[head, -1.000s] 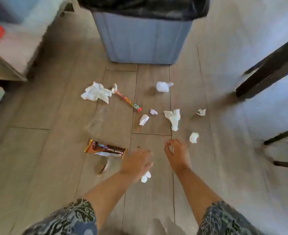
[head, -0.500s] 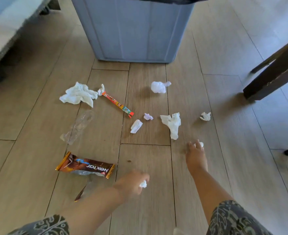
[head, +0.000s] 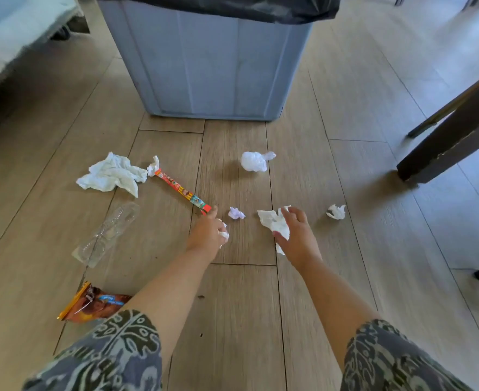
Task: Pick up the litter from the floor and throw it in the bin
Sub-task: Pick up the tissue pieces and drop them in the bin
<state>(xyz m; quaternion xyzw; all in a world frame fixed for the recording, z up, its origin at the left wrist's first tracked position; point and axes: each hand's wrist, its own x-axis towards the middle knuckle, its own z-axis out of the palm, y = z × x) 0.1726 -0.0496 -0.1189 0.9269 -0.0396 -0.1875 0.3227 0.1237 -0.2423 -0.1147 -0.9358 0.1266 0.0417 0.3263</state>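
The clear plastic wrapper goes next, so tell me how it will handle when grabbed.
The clear plastic wrapper lies flat and crinkled on the floor, so it is probably very light and floppy. Its glossy film may slip, and pinching an edge looks easier than scooping. It seems unlikely to roll.

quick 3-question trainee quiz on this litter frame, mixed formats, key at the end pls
1. True or false: the left hand already holds a small white wad in its grip.
2. Which item lies nearest the bin?
A. the brown snack wrapper
B. the white plastic ball
C. the clear plastic sleeve
3. Fill in: the right hand is over the crumpled white ____.

Key: 1 true; 2 B; 3 tissue
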